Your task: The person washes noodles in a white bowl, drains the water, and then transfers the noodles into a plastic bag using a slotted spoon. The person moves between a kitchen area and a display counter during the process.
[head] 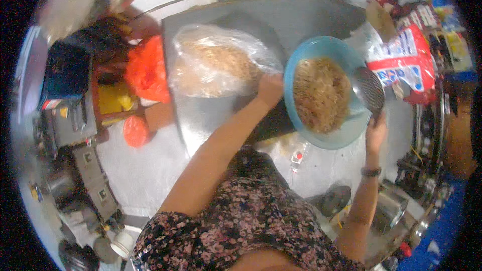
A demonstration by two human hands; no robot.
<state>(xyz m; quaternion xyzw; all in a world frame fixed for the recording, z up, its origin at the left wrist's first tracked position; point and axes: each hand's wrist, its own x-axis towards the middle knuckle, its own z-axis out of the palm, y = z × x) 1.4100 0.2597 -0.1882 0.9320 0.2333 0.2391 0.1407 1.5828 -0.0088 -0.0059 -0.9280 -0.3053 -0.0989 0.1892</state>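
A translucent blue-green plastic basin (pixel 329 143), tilted, holds a mass of brown, shredded-looking food (pixel 322 96). My right hand (pixel 376 133) grips the handle of a perforated metal skimmer (pixel 369 88) at the basin's right side. My left hand (pixel 270 89) is at the basin's left rim, beside a clear plastic bag (pixel 214 64) of light-brown, stringy food on the grey metal table. Blur hides whether its fingers hold the rim or the bag's edge.
An orange-red plastic bag (pixel 148 69) hangs by the table's left edge, above a round orange-red object (pixel 136 131). A red and white printed package (pixel 404 60) lies right of the basin. Another person's arm (pixel 461 135) shows at the far right, near crowded shelving.
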